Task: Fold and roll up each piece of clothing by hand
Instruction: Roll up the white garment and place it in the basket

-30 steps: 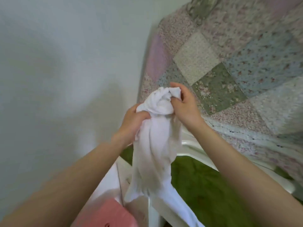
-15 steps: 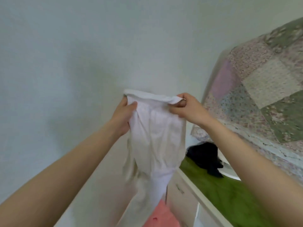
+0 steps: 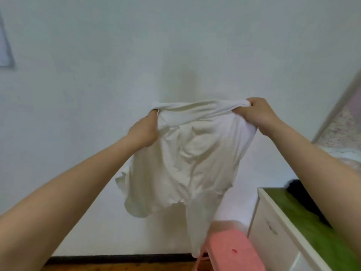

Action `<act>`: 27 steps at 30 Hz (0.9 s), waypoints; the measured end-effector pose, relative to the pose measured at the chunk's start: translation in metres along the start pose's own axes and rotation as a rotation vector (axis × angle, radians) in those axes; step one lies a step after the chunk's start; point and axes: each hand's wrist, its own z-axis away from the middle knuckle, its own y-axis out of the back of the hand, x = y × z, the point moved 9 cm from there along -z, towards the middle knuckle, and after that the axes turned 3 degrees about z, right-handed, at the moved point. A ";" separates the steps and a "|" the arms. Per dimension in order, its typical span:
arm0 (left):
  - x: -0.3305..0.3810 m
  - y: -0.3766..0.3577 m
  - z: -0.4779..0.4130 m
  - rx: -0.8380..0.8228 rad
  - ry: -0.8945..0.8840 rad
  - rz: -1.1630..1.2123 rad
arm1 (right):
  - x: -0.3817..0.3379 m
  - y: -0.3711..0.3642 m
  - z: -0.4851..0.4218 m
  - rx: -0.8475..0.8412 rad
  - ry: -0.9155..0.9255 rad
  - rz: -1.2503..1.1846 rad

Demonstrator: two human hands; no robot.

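Note:
A white garment (image 3: 187, 163) hangs in the air in front of a pale wall, spread out between my hands. My left hand (image 3: 143, 131) grips its top edge at the left corner, with the fingertips hidden in the cloth. My right hand (image 3: 256, 112) grips the top edge at the right corner, fingers curled over a bunched fold. The top hem is pulled taut between both hands, and the lower part of the garment dangles loose and wrinkled, one long strip reaching down toward a pink stool.
A pink plastic stool (image 3: 228, 251) stands below the garment. A white cabinet (image 3: 273, 231) with a green cloth top (image 3: 312, 222) is at the right, and a dark piece of clothing (image 3: 300, 196) lies on it. A patchwork quilt (image 3: 341, 124) shows at the right edge.
My hands have moved apart, stretching the bunched white garment wide by its top edge. The view has swung left, away from the quilt and toward the wall.

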 end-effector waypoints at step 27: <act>0.042 -0.021 0.002 0.001 -0.062 0.573 | 0.050 -0.216 0.128 -0.748 0.080 0.044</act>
